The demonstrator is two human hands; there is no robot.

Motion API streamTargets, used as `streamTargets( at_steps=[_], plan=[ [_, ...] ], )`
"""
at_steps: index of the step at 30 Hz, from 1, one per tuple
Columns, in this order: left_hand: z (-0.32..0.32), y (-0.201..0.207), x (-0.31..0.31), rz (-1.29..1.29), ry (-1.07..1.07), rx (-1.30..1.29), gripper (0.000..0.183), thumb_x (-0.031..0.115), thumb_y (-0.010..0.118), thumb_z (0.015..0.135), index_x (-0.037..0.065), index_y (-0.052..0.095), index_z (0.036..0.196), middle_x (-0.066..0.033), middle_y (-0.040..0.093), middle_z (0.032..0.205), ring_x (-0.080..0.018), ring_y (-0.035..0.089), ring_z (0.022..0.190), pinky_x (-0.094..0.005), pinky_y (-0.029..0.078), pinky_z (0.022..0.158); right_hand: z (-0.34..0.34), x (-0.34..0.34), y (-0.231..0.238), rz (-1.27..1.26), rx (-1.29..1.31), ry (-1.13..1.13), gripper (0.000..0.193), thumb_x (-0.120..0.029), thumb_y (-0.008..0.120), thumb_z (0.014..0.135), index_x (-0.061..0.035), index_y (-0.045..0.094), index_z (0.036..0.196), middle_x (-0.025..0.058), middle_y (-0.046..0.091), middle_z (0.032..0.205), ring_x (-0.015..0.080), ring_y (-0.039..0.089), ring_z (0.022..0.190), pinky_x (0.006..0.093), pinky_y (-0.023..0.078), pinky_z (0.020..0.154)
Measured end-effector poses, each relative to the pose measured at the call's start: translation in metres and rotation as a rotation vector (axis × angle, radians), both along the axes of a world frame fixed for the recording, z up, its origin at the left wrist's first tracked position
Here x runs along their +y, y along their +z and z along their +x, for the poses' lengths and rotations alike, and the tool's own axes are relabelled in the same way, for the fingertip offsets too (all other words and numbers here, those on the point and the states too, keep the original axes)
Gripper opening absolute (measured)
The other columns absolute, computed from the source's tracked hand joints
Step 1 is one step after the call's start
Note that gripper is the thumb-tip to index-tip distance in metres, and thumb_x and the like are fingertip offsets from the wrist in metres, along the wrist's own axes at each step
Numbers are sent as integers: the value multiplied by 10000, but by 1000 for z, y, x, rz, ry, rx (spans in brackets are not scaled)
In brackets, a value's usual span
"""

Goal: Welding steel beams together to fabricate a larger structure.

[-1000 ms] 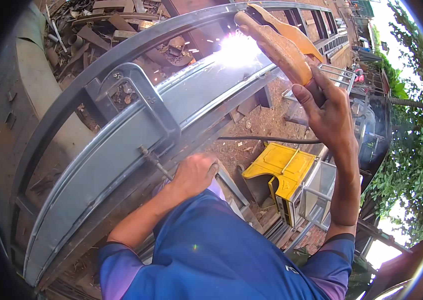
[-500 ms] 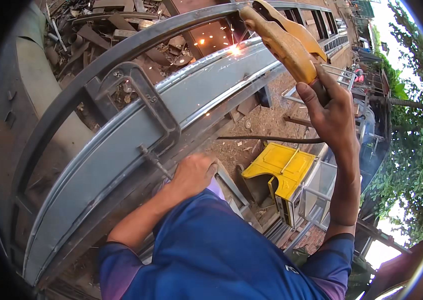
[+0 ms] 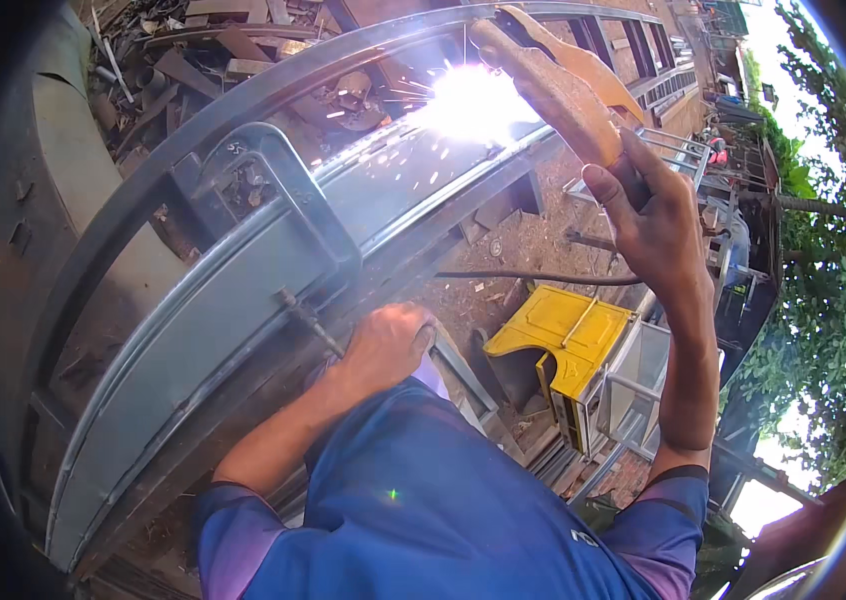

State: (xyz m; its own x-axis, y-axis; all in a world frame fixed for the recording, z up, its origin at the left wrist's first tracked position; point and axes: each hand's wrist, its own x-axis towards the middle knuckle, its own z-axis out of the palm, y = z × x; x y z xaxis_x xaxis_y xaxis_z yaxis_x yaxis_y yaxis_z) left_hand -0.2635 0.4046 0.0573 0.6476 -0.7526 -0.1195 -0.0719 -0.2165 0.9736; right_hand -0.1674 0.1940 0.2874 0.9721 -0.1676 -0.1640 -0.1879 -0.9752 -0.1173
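In my right hand (image 3: 648, 215) is a worn yellow welding electrode holder (image 3: 568, 95), its jaws pointing up and left. A blinding white welding arc (image 3: 473, 105) burns below the jaws on the upper edge of a long grey steel channel (image 3: 213, 310), throwing sparks; the glare hides the rod tip and the joint. A C-clamp (image 3: 308, 205) grips the channel, and its threaded screw (image 3: 311, 325) ends beside my left hand (image 3: 388, 345). That hand is curled at the near side of the channel. Its fingertips are hidden, so what they hold cannot be seen.
A curved dark steel frame (image 3: 73, 265) runs along the channel's far side. Beyond it lie scrap metal pieces (image 3: 183, 75). At right are a yellow panel with a curved cutout (image 3: 563, 330) and metal-framed stands (image 3: 633, 380). A dark cable (image 3: 533, 276) crosses the ground below my right hand.
The small orange spark point has flared into a large white arc that lights the channel and clamp. The electrode holder has shifted slightly left and down. My left hand has stayed in place.
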Motion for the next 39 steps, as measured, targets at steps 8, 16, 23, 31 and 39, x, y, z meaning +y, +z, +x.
streamTargets(
  at_steps=[8,16,23,31,39],
  plan=[
    [2,4,4,47,-25,15,149,165,627,842,36,665,906,-178,643,870,-375,622,841,-458,494,741,-2,6,7,29,-90,-21,421,-197,690,876,50,571,1196,117,610,691,162,563,563,293,438,530],
    [1,3,4,57,-28,25,149,163,615,853,31,665,900,-179,645,875,-372,624,855,-454,494,757,-3,4,1,41,-64,-14,390,-192,687,894,57,574,1172,-12,518,656,43,417,591,218,360,521],
    [2,2,3,54,-32,9,155,166,608,860,25,665,896,-178,648,905,-366,623,877,-451,493,777,1,2,1,19,43,-35,351,-193,678,901,53,578,1132,-28,493,649,41,399,580,212,343,523],
    [4,4,4,69,-37,67,162,169,616,854,26,669,907,-180,649,909,-366,623,877,-449,494,779,-3,3,10,130,-121,-49,387,-204,657,916,57,568,1187,-42,475,659,44,401,588,217,331,515],
    [4,7,4,32,-20,34,158,167,618,849,35,674,915,-184,651,889,-376,622,858,-450,495,764,-6,1,5,55,-98,-55,448,-219,675,903,71,555,1223,-10,526,675,47,448,619,211,386,550]
  ],
)
